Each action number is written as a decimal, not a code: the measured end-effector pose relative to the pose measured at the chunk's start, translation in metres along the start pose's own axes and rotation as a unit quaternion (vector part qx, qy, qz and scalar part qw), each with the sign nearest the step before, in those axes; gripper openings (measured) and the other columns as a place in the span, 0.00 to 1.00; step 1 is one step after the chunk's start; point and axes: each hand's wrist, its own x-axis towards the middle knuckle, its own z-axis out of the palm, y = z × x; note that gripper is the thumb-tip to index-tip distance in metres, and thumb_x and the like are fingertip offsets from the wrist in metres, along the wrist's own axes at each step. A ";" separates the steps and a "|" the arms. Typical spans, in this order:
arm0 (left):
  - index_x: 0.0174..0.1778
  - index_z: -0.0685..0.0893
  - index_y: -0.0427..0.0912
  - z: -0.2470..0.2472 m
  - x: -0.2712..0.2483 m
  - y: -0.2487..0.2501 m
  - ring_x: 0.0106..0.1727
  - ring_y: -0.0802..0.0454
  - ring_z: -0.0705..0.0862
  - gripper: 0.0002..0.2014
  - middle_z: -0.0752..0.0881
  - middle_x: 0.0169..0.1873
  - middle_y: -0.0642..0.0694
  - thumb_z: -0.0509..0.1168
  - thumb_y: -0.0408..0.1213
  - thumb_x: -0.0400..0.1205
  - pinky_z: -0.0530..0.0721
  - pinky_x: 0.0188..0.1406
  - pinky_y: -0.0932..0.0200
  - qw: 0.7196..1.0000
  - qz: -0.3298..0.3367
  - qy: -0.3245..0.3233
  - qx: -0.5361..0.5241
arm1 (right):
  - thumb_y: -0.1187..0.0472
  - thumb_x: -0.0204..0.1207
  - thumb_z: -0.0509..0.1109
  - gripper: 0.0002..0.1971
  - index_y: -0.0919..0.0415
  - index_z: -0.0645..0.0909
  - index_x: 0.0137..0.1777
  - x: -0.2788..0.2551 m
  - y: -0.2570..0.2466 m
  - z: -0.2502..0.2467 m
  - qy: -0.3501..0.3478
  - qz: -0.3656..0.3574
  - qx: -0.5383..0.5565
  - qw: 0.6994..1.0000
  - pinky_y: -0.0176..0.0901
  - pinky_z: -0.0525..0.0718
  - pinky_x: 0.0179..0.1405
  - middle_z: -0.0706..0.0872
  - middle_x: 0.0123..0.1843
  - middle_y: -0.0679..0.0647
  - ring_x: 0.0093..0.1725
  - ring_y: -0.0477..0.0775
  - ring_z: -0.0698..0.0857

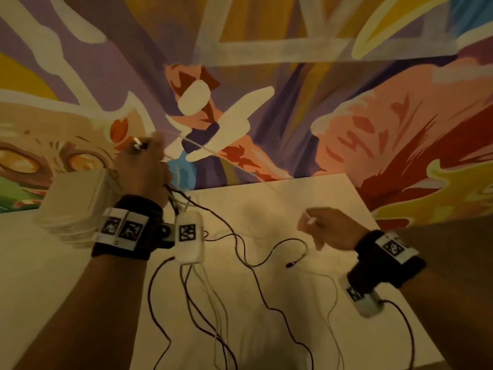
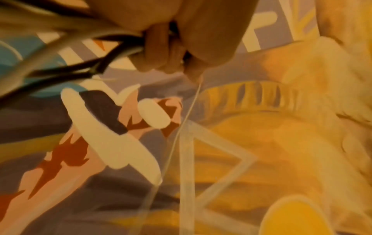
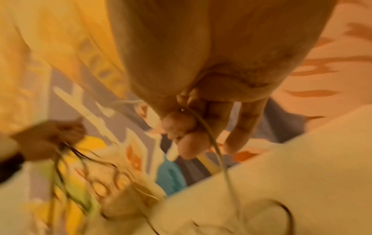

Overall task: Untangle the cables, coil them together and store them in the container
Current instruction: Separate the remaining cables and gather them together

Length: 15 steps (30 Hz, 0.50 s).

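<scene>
My left hand (image 1: 145, 166) is raised above the white table (image 1: 306, 204) and grips a bundle of black and white cables (image 1: 184, 201), with metal plug ends (image 1: 137, 144) sticking out above the fist. In the left wrist view the curled fingers (image 2: 161, 52) clamp the bundle of cables (image 2: 112, 52). A thin white cable (image 1: 213, 154) runs taut from that fist to my right hand (image 1: 324, 227), which pinches it lower down; the fingers (image 3: 181, 127) curl round the white cable (image 3: 211, 139). Loose black cable (image 1: 266, 252) loops trail over the table.
A white box-shaped container (image 1: 77, 201) stands at the back left of the table, blurred, behind my left wrist. A painted wall (image 1: 293, 76) rises right behind the table. The table's right edge (image 1: 373, 217) lies close to my right hand.
</scene>
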 end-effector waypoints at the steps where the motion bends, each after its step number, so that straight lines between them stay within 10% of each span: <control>1: 0.33 0.78 0.49 -0.005 0.005 0.001 0.17 0.56 0.67 0.10 0.74 0.20 0.54 0.68 0.43 0.79 0.66 0.20 0.63 0.999 -0.005 0.034 -0.023 | 0.52 0.81 0.66 0.09 0.55 0.82 0.44 -0.004 0.021 0.006 -0.021 0.028 -0.020 0.999 0.40 0.83 0.40 0.87 0.27 0.51 0.30 0.46 0.86; 9: 0.38 0.75 0.47 -0.020 0.013 -0.006 0.20 0.52 0.65 0.09 0.72 0.26 0.49 0.67 0.42 0.82 0.64 0.19 0.59 0.988 0.004 0.125 -0.088 | 0.58 0.85 0.58 0.11 0.56 0.82 0.47 -0.021 0.096 -0.002 -0.032 0.203 -0.059 0.977 0.37 0.80 0.42 0.91 0.34 0.52 0.38 0.46 0.87; 11: 0.40 0.79 0.45 -0.017 0.011 -0.009 0.20 0.53 0.67 0.08 0.74 0.25 0.51 0.69 0.44 0.79 0.66 0.20 0.59 0.994 -0.004 0.092 -0.057 | 0.54 0.87 0.55 0.16 0.59 0.83 0.48 -0.022 0.086 -0.005 -0.018 0.191 0.023 0.981 0.46 0.82 0.50 0.90 0.30 0.57 0.37 0.53 0.89; 15: 0.37 0.78 0.47 -0.002 -0.001 -0.013 0.18 0.57 0.69 0.09 0.75 0.26 0.49 0.67 0.44 0.81 0.67 0.18 0.65 1.000 -0.020 0.017 0.002 | 0.50 0.85 0.57 0.17 0.57 0.85 0.45 -0.016 0.045 -0.016 0.062 0.123 0.080 0.987 0.46 0.81 0.32 0.80 0.25 0.54 0.28 0.57 0.83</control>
